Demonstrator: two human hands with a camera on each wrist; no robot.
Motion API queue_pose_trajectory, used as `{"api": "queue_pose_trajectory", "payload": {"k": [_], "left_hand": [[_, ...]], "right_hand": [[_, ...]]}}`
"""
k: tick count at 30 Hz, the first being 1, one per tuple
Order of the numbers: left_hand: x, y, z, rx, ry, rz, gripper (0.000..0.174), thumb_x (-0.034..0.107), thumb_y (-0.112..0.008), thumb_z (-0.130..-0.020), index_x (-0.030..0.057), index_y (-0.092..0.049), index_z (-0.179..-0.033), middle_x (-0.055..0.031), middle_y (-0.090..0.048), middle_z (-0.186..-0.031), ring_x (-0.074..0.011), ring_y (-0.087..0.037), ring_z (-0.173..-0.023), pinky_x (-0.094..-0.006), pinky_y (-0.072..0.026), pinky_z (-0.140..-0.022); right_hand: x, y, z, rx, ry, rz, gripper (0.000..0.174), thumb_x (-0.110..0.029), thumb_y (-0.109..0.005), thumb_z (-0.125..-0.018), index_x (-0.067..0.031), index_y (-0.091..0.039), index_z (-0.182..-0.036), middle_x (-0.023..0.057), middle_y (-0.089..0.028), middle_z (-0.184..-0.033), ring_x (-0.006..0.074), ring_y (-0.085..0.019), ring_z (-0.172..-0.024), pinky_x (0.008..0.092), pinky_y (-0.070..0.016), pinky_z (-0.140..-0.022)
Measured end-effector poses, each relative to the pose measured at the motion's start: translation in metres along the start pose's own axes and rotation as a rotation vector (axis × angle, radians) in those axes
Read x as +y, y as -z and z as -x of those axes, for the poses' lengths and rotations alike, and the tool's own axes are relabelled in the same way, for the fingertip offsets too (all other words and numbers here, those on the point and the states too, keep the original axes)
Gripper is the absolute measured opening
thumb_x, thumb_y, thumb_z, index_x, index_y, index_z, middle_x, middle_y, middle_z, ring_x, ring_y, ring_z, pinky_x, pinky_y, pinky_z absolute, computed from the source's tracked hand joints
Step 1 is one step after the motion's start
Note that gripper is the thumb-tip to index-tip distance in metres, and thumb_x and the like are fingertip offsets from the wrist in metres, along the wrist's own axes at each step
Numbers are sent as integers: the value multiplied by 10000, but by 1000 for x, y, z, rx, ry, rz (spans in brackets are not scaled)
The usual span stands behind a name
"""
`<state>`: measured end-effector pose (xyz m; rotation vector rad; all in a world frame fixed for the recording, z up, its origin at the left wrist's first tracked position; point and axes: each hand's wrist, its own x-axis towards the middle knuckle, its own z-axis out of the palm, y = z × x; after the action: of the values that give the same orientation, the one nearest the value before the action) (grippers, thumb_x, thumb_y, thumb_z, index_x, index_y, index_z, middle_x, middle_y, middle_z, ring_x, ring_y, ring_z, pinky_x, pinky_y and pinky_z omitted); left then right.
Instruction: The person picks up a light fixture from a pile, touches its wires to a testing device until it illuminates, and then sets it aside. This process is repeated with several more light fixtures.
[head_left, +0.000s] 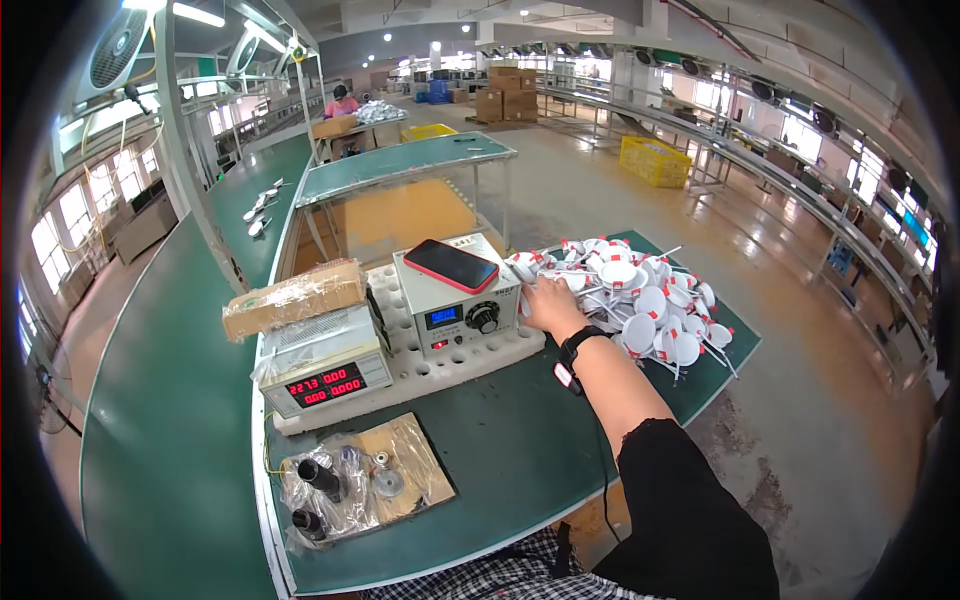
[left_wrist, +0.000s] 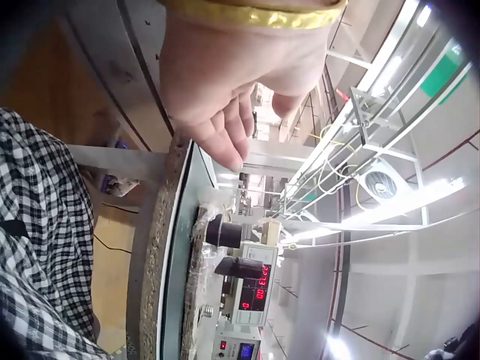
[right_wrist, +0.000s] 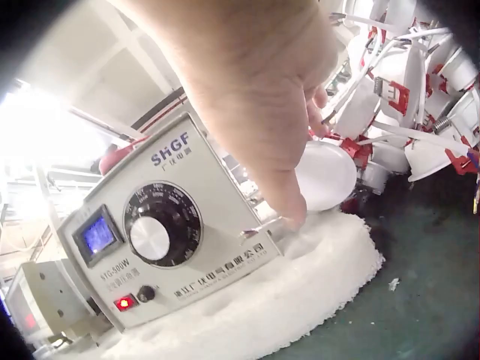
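Observation:
My right hand (head_left: 552, 305) reaches into the left edge of a heap of white round downlights (head_left: 640, 320) with red clips and white leads, on the green bench. In the right wrist view, the thumb overlaps the edge of one downlight (right_wrist: 330, 176), and the other fingers are mostly hidden behind the hand. Whether they grip it I cannot tell. A wire end (right_wrist: 259, 230) shows by the thumb. My left hand (left_wrist: 232, 90), outside the head view, hangs near the bench edge with fingers loosely bent and nothing in them.
A power supply unit (head_left: 455, 300) with a dial carries a phone (head_left: 452, 266); it stands on white foam (head_left: 500, 352). Left of it a meter (head_left: 325, 375) bears a taped carton (head_left: 295, 300). A board (head_left: 425, 465) with black sockets lies in front. A person (head_left: 341, 103) sits far back.

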<state>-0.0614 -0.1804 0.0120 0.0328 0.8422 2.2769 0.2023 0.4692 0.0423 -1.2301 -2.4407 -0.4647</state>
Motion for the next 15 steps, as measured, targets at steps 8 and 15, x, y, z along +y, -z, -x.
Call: {"api": "queue_pose_trajectory", "payload": {"k": [8, 15], "left_hand": [[-30, -54, -34, 41, 151, -130, 404, 250, -459, -969, 11, -468, -1295, -160, -527, -1290, -265, -509, -1174, -364, -431, -988], [-66, -101, -57, -237, 267, -265, 448, 284, -464, -970, 31, -430, -1338, -154, -523, -1282, -246, -523, -1152, -345, -440, -968]], "right_hand": [[-5, 42, 36, 140, 15, -49, 143, -95, -605, -717, -59, -593, -855, 123, -582, -861, 295, -595, -850, 420, -425, -811], [-20, 44, 68, 58, 60, -320, 337, -130, -672, -713, -44, -512, -997, 147, -603, -927, 334, -591, -900, 437, -478, -751]]}}
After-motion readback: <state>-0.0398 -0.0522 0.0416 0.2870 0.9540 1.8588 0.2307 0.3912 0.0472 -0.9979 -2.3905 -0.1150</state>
